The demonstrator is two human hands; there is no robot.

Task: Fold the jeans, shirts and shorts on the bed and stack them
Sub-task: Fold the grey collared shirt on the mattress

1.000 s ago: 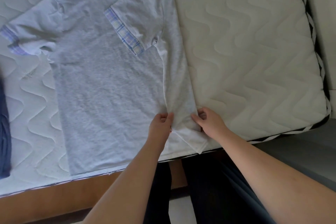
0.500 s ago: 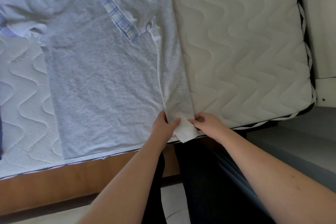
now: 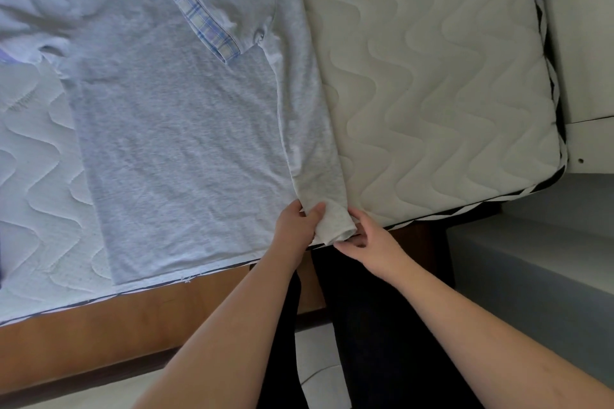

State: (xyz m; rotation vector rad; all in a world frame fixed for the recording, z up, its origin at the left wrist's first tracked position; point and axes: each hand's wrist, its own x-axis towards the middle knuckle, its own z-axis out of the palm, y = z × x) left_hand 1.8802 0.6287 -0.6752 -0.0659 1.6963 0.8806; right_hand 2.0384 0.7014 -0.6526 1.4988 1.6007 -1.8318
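- Both hands sit at the near hem of a pale grey short-sleeved cotton shirt (image 3: 179, 143): the left hand (image 3: 295, 226) has its thumb on top of the folded-over side strip and its fingers curled under, pinching the cloth, while the right hand (image 3: 365, 242) holds the same strip's bottom corner from the other side, fingers curled beneath it.
- Since a second ago the corner of that strip has gone from lying flat and pointed past the bed edge to being bunched and rolled between the two hands, and the hands have drawn closer together.
- My reading is that the right side fold is being tidied at the hem, so this shirt is only one fold in; the left side, the left sleeve and the crosswise folds remain.
- Spread flat on a white quilted mattress (image 3: 432, 76), the shirt lies with its hem at the near edge, its right sleeve with the blue plaid cuff (image 3: 202, 18) turned inward over the chest.
- Below the mattress runs a brown wooden bed frame (image 3: 116, 325).
- Cut off by the frame are the collar and most of the left sleeve; the fingertips under the cloth are hidden.
- No jeans, shorts or stack show clearly; a dark sliver at the far left edge is too small to name.
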